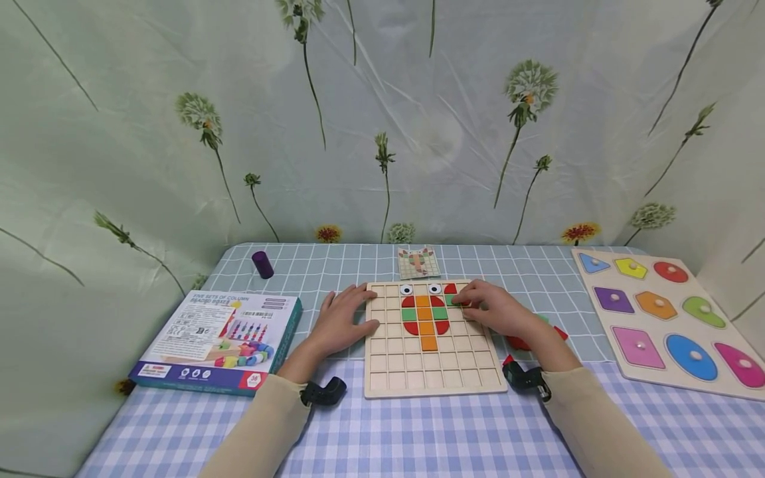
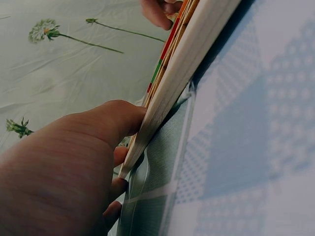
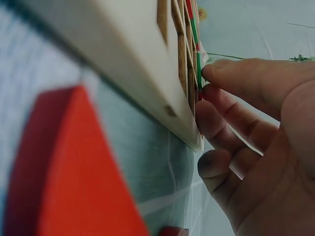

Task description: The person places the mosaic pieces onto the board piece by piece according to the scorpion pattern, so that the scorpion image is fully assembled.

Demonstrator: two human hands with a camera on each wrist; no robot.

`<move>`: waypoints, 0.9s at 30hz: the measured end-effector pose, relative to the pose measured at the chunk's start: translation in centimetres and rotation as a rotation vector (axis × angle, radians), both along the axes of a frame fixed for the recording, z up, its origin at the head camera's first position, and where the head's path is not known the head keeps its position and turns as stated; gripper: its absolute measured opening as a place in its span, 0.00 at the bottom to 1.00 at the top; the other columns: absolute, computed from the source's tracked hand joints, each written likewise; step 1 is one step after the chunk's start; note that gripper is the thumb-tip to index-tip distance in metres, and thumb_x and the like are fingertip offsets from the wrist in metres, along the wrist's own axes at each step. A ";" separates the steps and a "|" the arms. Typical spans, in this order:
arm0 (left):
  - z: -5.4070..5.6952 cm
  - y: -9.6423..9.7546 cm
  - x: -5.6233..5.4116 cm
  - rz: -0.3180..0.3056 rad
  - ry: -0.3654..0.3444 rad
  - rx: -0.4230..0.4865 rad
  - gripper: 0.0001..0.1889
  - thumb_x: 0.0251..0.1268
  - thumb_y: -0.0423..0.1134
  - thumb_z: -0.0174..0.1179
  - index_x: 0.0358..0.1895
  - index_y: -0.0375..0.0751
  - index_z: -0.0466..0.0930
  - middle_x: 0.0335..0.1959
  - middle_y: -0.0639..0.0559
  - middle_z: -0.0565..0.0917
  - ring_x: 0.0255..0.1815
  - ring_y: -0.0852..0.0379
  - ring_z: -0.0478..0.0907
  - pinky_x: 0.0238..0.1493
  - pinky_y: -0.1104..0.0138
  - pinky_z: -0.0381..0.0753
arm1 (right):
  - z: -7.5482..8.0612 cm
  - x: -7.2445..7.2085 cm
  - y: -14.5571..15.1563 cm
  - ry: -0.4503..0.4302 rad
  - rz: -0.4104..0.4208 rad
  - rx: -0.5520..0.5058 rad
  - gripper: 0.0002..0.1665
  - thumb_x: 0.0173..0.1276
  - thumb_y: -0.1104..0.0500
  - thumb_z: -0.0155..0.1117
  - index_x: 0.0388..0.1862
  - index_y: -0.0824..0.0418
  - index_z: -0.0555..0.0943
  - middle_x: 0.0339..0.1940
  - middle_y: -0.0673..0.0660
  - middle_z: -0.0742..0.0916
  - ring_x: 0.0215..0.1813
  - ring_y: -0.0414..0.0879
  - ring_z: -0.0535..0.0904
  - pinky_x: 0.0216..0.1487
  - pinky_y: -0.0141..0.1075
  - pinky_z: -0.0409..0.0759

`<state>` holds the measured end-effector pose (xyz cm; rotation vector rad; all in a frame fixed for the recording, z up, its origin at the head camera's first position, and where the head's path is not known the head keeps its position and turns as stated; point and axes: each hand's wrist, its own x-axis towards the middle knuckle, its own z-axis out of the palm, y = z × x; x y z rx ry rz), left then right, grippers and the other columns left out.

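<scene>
A wooden grid board holds coloured tiles: orange squares in a column, red curved tiles, green squares and two round eye tiles. My left hand rests against the board's left edge, its thumb touching the rim and its fingers spread towards the upper corner. At the upper right of the grid, my right hand touches a green tile and a red tile beside it with its fingertips. Its fingers are bent slightly and partly hide these tiles.
A small pattern card lies behind the board. Loose red tiles lie beside and under my right forearm. A boxed bead set and a purple cylinder stand at left. A shape puzzle board lies at right.
</scene>
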<state>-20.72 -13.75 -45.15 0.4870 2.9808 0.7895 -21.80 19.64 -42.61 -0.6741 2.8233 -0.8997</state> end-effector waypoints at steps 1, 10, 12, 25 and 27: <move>0.0 0.0 0.0 0.002 -0.004 -0.002 0.31 0.65 0.54 0.62 0.70 0.53 0.71 0.79 0.49 0.62 0.82 0.46 0.53 0.80 0.39 0.40 | 0.0 0.0 0.0 0.000 0.006 -0.002 0.15 0.69 0.65 0.63 0.53 0.58 0.86 0.52 0.57 0.82 0.50 0.49 0.77 0.47 0.39 0.76; 0.0 0.1 0.0 0.006 0.000 -0.002 0.30 0.64 0.54 0.63 0.69 0.53 0.71 0.79 0.48 0.63 0.82 0.45 0.54 0.79 0.38 0.41 | 0.9 0.3 0.6 -0.038 -0.079 0.008 0.14 0.70 0.61 0.64 0.54 0.54 0.85 0.53 0.56 0.84 0.48 0.50 0.77 0.48 0.40 0.81; 0.0 0.2 0.0 0.006 -0.001 -0.005 0.30 0.64 0.54 0.63 0.69 0.53 0.71 0.79 0.49 0.63 0.82 0.45 0.54 0.79 0.39 0.41 | 1.3 0.3 1.0 -0.041 -0.097 0.014 0.14 0.71 0.60 0.64 0.54 0.54 0.85 0.54 0.56 0.84 0.50 0.50 0.78 0.49 0.41 0.82; 0.0 0.2 0.0 0.004 0.007 0.006 0.30 0.64 0.53 0.63 0.69 0.52 0.72 0.79 0.48 0.64 0.82 0.45 0.54 0.79 0.38 0.41 | 2.7 0.4 4.5 -0.020 -0.134 0.070 0.20 0.69 0.61 0.64 0.60 0.60 0.82 0.56 0.61 0.85 0.51 0.53 0.78 0.49 0.42 0.83; 0.0 0.2 0.0 0.004 0.015 0.007 0.30 0.64 0.52 0.63 0.69 0.51 0.72 0.78 0.48 0.64 0.81 0.44 0.55 0.79 0.38 0.42 | 2.8 0.4 4.9 -0.023 -0.131 0.079 0.21 0.69 0.61 0.65 0.60 0.61 0.81 0.55 0.61 0.85 0.51 0.53 0.78 0.50 0.44 0.83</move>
